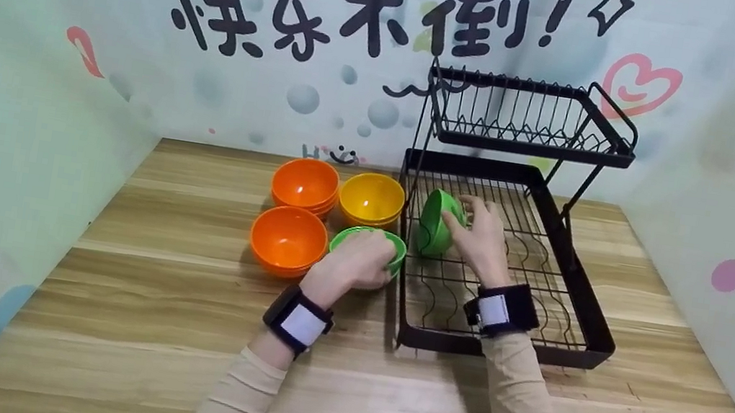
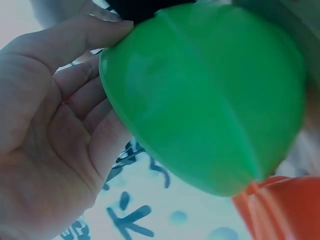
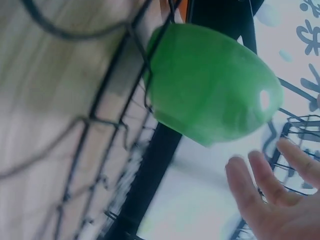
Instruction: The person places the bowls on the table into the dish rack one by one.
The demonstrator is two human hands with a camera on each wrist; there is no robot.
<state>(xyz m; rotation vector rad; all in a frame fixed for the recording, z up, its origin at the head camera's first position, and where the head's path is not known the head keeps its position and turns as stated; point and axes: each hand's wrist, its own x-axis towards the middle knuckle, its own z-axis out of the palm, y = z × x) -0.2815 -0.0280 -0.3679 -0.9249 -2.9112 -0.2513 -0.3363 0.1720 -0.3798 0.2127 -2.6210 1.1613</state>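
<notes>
My left hand (image 1: 359, 260) is at a green bowl (image 1: 399, 249) on the table, just left of the dish rack (image 1: 506, 349). In the left wrist view its thumb and fingers pinch the rim of this bowl (image 2: 200, 100). A second green bowl (image 1: 436, 225) stands on its side among the wires of the rack's lower tier, its opening facing left. Behind its base is my right hand (image 1: 484, 242). The right wrist view shows that hand's fingers (image 3: 242, 180) spread and apart from the bowl (image 3: 210, 85).
Two stacks of orange bowls (image 1: 305, 186) (image 1: 288, 238) and a stack of yellow bowls (image 1: 372, 198) crowd around the left-hand green bowl. The rack's upper tier (image 1: 536, 149) overhangs the back of the lower one. A printed wall (image 1: 245, 101) rises behind the wooden table (image 1: 161, 219).
</notes>
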